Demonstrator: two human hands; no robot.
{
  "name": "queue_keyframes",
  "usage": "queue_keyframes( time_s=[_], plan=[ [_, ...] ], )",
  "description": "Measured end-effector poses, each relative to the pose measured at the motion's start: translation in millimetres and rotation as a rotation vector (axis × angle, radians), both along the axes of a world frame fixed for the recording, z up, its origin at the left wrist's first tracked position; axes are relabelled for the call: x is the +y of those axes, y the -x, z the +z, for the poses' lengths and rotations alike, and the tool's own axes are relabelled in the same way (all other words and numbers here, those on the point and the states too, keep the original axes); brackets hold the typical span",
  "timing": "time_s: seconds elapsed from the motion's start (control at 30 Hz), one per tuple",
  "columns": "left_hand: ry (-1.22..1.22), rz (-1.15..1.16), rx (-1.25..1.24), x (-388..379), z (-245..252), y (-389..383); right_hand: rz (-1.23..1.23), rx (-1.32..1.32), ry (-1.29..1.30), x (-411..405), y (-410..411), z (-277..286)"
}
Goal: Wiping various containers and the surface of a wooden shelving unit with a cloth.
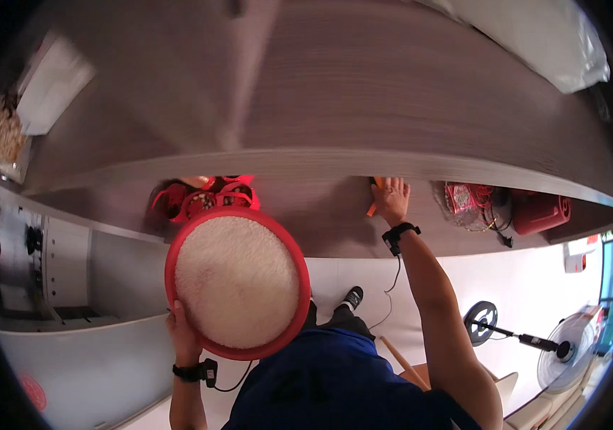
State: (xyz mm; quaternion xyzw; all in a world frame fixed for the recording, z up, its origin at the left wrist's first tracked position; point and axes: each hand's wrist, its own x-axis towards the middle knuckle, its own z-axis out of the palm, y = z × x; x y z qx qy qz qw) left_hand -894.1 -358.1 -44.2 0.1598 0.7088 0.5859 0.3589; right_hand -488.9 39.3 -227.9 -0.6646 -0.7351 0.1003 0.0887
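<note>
My left hand grips the lower left rim of a round red basin, which is filled with white grains that look like rice. The basin is held in front of a wooden shelf. My right hand rests on that shelf, fingers spread, on or beside an orange object that it mostly hides; whether it grips this object I cannot tell. Behind the basin, several small red baskets with small items inside stand on the shelf. Each wrist wears a black band with a cable.
A thick upper shelf board overhangs the lower shelf. A red roll, a bundle of red cords and a black plug lie at the right. A standing fan and a chair are on the right; a stove is at the left.
</note>
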Motion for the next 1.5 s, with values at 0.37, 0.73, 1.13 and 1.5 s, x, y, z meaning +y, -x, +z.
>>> queue_keyframes(
  time_s=[0.37, 0.73, 1.13, 1.5],
  plan=[
    [-0.032, 0.075, 0.007, -53.7, 2.5, 34.9, 0.857, 0.154, 0.066, -49.3, 99.6, 9.2],
    [0.043, 0.103, 0.06, -26.1, 3.9, 36.0, 0.82, -0.056, -0.066, -16.3, 147.0, -6.7],
    [-0.131, -0.137, -0.128, 70.1, -25.4, -74.7, 0.711, 0.273, -0.053, -158.2, -25.7, 20.6],
    [-0.243, -0.204, -0.175, 153.7, -118.3, -145.1, 0.398, 0.176, -0.164, -169.9, -182.8, 30.9]
  ],
)
